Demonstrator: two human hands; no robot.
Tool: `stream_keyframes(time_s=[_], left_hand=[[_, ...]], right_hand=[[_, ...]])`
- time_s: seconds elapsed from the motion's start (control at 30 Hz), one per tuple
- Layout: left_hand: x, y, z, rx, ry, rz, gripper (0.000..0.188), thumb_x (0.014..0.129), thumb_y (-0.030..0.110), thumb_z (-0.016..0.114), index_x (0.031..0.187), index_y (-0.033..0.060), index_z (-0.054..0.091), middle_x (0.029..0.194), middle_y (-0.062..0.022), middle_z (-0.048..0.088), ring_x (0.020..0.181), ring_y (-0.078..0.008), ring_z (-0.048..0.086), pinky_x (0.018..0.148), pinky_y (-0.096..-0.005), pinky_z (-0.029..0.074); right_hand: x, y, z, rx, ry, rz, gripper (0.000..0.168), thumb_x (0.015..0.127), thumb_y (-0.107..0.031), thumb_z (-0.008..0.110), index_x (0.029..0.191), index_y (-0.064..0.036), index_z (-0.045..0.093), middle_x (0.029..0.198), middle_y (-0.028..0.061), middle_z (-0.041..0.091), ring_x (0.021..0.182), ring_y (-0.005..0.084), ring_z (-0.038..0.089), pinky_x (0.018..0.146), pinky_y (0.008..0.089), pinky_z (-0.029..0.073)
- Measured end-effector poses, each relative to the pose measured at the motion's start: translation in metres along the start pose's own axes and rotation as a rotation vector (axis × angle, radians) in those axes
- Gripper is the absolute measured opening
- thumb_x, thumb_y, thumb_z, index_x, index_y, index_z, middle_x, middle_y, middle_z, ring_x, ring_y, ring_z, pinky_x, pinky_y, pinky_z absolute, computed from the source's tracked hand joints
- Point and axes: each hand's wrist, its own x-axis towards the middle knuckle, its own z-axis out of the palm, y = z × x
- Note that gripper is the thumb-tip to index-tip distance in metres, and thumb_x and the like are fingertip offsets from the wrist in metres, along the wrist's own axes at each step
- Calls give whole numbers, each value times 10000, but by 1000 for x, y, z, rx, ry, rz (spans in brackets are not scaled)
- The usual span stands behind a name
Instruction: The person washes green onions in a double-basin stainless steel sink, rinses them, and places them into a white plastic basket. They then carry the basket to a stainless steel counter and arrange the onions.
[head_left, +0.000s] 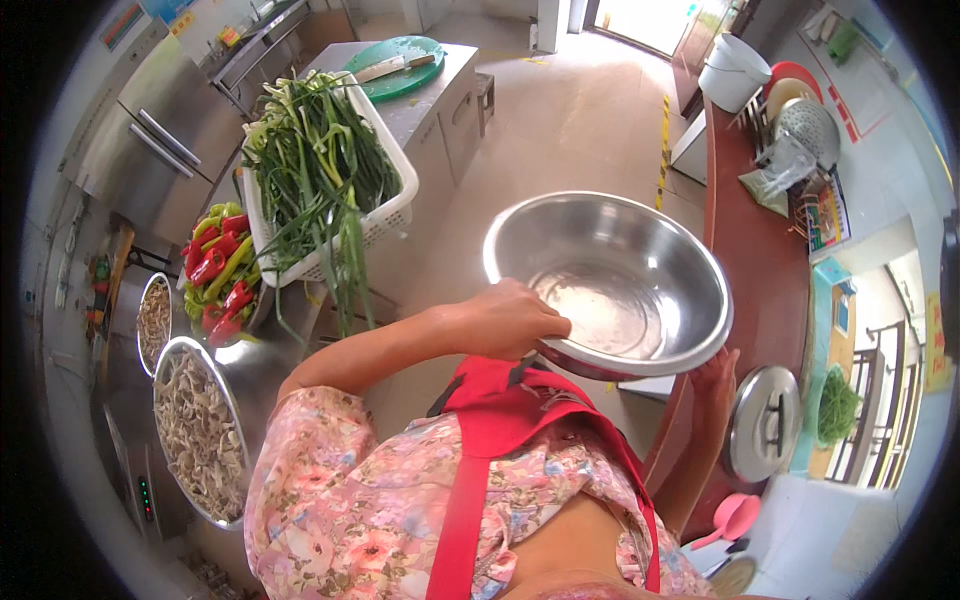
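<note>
A large, shiny stainless steel basin (611, 315) is held up in front of my body, tilted so that its bare inside shows. My left hand (517, 322) grips the near-left part of its rim, thumb and fingers closed around the edge. On the near-right side, my right hand (712, 367) holds the basin from outside and below the rim; part of that hand is hidden behind the metal. Just under the basin is the red apron (517, 405) that I wear over a floral top.
To the left, a white plastic basket (405, 187) of green onions, red and green peppers (221, 270) and a bowl of torn mushrooms (199, 435) stand on steel counters. A knife (382, 69) lies on a green cutting board (412, 82). The reddish-brown counter (757, 292) at right holds a pot lid (765, 424).
</note>
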Motion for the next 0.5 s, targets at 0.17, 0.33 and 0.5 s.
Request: stream_keyframes(time_s=[0.17,0.33,0.5], left_hand=[[8,-26,-23,95,100,-168,198,665,56,611,859,81,584,680,-88,580,668,-313,594,581,-418,464],[10,-54,-53,107,235,-314,176,675,18,647,843,64,621,680,-108,602,649,-321,606,564,-404,471],[26,-112,-100,19,397,-469,198,738,114,748,882,40,634,661,-150,577,627,-337,589,546,-400,440]], right_hand=[[113,-2,28,-31,-146,24,513,1045,-401,336,1245,25,540,1202,124,599,1129,226,572,935,379,481],[193,-8,89,-101,-340,23,484,1033,-376,390,1272,23,526,1217,124,598,1128,217,576,890,348,498],[272,-25,119,-124,-406,94,492,1018,-372,435,1322,12,483,1246,156,591,1110,240,595,863,346,505]])
